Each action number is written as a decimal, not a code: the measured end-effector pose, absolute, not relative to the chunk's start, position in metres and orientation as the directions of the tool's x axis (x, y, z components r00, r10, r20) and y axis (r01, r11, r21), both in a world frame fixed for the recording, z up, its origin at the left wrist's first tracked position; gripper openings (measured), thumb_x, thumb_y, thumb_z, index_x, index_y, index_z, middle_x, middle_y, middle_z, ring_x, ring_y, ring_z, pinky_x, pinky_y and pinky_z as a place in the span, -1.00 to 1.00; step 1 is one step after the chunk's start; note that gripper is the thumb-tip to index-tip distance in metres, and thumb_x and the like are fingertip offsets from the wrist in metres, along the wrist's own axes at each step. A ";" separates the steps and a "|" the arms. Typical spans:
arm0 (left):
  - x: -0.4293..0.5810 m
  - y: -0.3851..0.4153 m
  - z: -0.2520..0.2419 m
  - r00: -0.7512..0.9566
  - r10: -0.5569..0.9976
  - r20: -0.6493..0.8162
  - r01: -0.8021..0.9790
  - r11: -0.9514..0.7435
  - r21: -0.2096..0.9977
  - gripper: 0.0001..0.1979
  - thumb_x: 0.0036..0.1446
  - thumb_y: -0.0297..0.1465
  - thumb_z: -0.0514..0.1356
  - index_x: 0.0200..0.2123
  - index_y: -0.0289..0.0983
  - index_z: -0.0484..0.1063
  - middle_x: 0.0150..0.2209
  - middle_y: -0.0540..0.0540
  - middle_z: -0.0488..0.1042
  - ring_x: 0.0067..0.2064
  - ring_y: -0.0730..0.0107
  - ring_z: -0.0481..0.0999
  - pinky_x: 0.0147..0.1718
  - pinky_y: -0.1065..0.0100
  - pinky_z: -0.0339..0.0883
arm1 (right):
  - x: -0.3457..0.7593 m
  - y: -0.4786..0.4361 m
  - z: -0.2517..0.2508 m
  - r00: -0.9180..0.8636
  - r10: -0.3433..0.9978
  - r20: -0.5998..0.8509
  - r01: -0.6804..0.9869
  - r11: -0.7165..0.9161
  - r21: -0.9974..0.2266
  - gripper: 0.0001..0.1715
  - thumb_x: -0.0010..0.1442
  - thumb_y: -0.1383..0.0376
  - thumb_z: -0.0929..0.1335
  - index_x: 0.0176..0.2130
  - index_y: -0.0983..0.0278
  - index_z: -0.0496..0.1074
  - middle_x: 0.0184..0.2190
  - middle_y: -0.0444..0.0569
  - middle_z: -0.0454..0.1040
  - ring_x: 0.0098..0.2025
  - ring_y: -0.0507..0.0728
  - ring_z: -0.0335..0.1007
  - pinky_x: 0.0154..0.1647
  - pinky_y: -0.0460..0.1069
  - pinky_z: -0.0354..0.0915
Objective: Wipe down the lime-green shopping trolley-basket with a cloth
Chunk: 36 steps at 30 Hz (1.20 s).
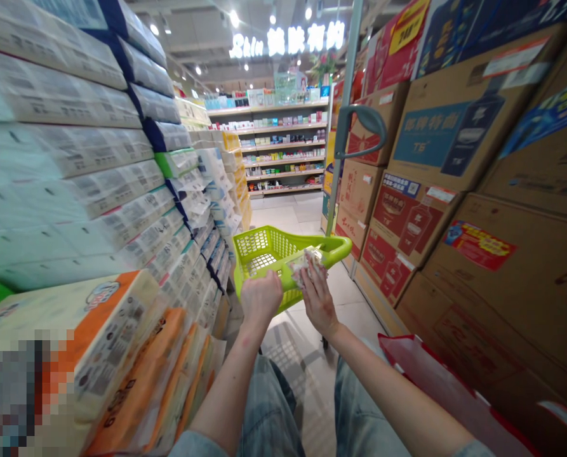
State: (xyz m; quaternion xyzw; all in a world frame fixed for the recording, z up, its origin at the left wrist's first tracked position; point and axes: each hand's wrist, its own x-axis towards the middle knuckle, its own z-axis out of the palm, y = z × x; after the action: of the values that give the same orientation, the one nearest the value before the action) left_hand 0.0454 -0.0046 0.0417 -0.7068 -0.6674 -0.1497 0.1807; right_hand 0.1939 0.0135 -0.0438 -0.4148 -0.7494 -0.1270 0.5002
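Note:
In front of me stands a lime-green plastic shopping cart with a perforated basket. My left hand is closed around the near edge of its handle. Against the handle's middle panel, my right hand presses a crumpled, pale patterned cloth under its fingers. The basket's floor shows through as a white-lit grid, and I see no goods in it. Part of the handle lies hidden beneath the cloth and both hands.
Stacked tissue packs line the left side. Cardboard cartons rise on the right, beside a metal pole with a grey-blue handle. A red-edged bag sits low right. Shelves of small goods stand beyond the tiled aisle.

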 end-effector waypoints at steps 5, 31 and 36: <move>0.045 -0.009 0.043 0.071 0.890 0.450 0.997 -0.048 -0.062 -0.50 0.27 -0.30 -0.24 -0.38 -0.29 0.45 -0.55 -0.20 0.48 -0.46 0.20 0.49 -0.42 0.30 0.15 | 0.250 0.039 -0.032 -0.163 0.521 0.838 0.761 0.607 -0.229 -0.50 0.30 0.34 0.10 0.18 0.32 0.22 0.18 0.14 0.25 0.29 0.20 0.01 0.28 0.25 0.05; 0.073 -0.033 0.049 0.191 0.907 0.376 0.980 -0.199 -0.018 -0.59 0.28 -0.35 -0.18 -0.32 -0.34 0.42 -0.44 -0.22 0.52 -0.37 0.24 0.52 -0.33 0.30 0.22 | 0.223 0.040 0.045 -0.467 0.648 0.601 0.578 0.739 -0.348 -0.60 0.33 0.23 0.11 -0.21 0.28 0.45 -0.18 0.03 0.52 -0.06 0.10 0.40 -0.02 0.01 0.25; 0.040 -0.030 0.054 0.277 0.920 0.278 0.955 -0.295 0.025 -0.51 0.29 -0.26 -0.19 -0.42 -0.27 0.47 -0.41 -0.15 0.56 -0.35 0.31 0.52 -0.15 0.24 0.23 | 0.238 0.067 0.046 -0.426 0.743 0.516 0.710 0.628 -0.318 -0.59 0.32 0.20 0.13 -0.39 0.26 0.43 -0.42 -0.05 0.48 -0.32 0.07 0.38 -0.26 -0.06 0.21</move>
State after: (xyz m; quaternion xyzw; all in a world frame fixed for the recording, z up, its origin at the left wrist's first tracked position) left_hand 0.0402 -0.0296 0.0535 -0.7957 -0.5891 -0.1203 0.0731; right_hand 0.2380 0.0669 0.0463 -0.4305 -0.8439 0.0256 0.3191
